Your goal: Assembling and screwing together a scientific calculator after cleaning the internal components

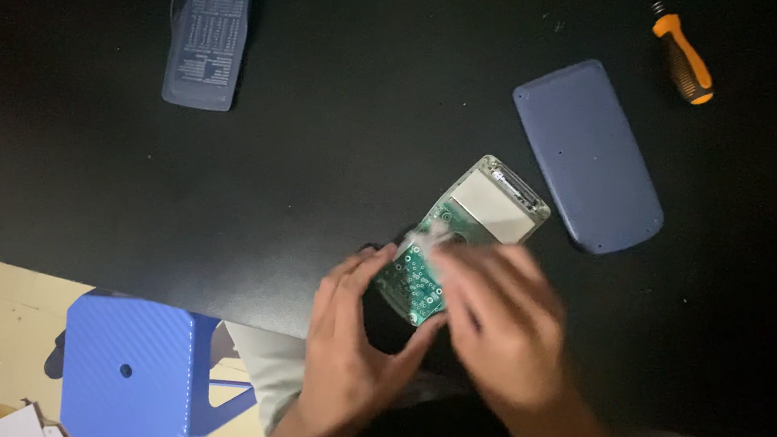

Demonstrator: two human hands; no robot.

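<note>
Left hand (350, 337) fingers grasp near edge of opened calculator body (461, 244), green circuit board exposed, on black worktop (338, 149). Right hand (501, 322) blurred over board; grip unclear. Blue back cover (588, 154) beyond right fingers.

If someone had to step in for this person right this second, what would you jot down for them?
Left hand: steadies the near end of the opened calculator body, green circuit board showing.
Right hand: blurred, fingers over the middle of the board; grip unclear.
Dark blue back cover: off, lying on the black table to the right.
Orange-handled screwdriver: far right corner, untouched.
Second dark blue cover piece: far left.
Blue stool: below the table's near edge.
Done: case opened. Left: board remains in its front shell.
</note>
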